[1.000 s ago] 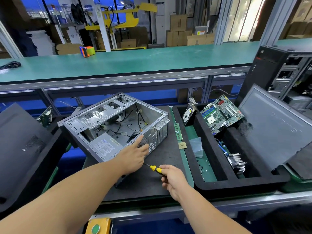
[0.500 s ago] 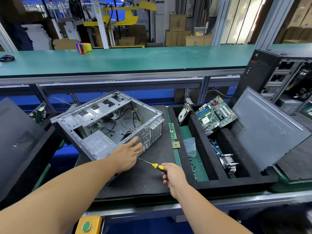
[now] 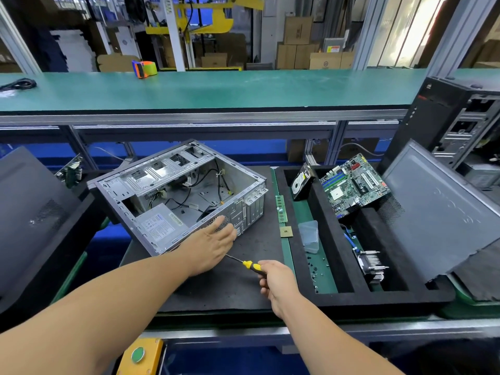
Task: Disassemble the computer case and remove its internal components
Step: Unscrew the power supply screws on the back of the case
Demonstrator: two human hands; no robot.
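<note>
Case (image 3: 178,196) lies open on the black mat (image 3: 216,288) of the counter, PSU (image 3: 159,226) and cables inside. Left hand (image 3: 211,246), fingers straight, presses the rear panel. Right hand (image 3: 273,280) grips the screwdriver (image 3: 247,265), tip near the case's lower rear edge. Risks: tip slipping toward the left hand; case sliding on the mat; a freed screw lost.

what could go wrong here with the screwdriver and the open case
1. The screwdriver tip lies close under the left hand pressed on the computer case; a slip could jab it.
2. The case sits skewed on the black mat, so it might shift under force.
3. Loose cables inside may snag when parts come out.
</note>
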